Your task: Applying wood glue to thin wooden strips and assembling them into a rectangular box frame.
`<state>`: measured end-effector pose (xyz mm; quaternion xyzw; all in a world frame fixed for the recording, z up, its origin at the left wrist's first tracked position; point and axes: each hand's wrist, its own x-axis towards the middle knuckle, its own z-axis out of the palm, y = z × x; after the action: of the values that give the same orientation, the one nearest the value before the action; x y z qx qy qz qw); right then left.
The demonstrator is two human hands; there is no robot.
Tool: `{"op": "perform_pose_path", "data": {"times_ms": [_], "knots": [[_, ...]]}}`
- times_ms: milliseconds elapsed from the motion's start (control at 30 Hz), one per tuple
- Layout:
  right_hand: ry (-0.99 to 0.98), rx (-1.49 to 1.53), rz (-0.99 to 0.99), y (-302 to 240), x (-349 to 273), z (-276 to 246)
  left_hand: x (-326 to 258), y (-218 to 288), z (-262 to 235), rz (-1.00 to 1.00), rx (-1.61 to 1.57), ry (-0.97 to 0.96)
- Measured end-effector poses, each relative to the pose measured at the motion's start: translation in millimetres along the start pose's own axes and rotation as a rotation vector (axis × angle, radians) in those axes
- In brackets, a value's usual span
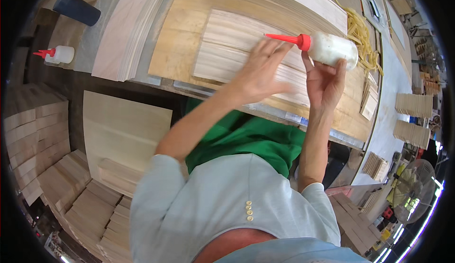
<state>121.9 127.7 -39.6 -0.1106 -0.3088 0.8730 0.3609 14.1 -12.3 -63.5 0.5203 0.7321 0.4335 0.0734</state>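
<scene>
My right hand (324,85) grips a white glue bottle (332,49) from below, with its fingers and thumb around the body. The bottle lies nearly level in the air, its long red nozzle pointing left. My left hand (258,76) is beside the nozzle tip with its fingers spread; its thumb is smeared by motion. I cannot tell whether its fingertips touch the nozzle. Below both hands, thin pale wood strips (222,49) lie side by side on a light brown board (173,33) on the workbench.
A second glue bottle (65,54) and a dark cylinder (77,8) stand at the far left. Long wood boards (128,31) are stacked beside my work. Yellow bands (359,31) lie at the right. Wood blocks (38,125) rise at lower left; a fan (413,191) stands at right.
</scene>
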Motion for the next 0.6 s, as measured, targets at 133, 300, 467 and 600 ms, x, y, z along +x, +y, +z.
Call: {"op": "perform_pose_path", "data": {"times_ms": [133, 300, 467, 600], "knots": [[-0.083, -0.213, 0.021, 7, 36, 3, -37, -50, -58, 0.057, 0.322, -0.264], [-0.211, -0.441, 0.033, 51, 80, 34, -42, -77, -74, 0.059, 0.385, -0.314], [-0.179, -0.440, 0.016, 92, 108, 47, -44, -83, -73, 0.072, 0.357, -0.279], [-0.218, -0.429, 0.037, 104, 120, 39, -45, -83, -73, 0.032, 0.272, -0.286]]}}
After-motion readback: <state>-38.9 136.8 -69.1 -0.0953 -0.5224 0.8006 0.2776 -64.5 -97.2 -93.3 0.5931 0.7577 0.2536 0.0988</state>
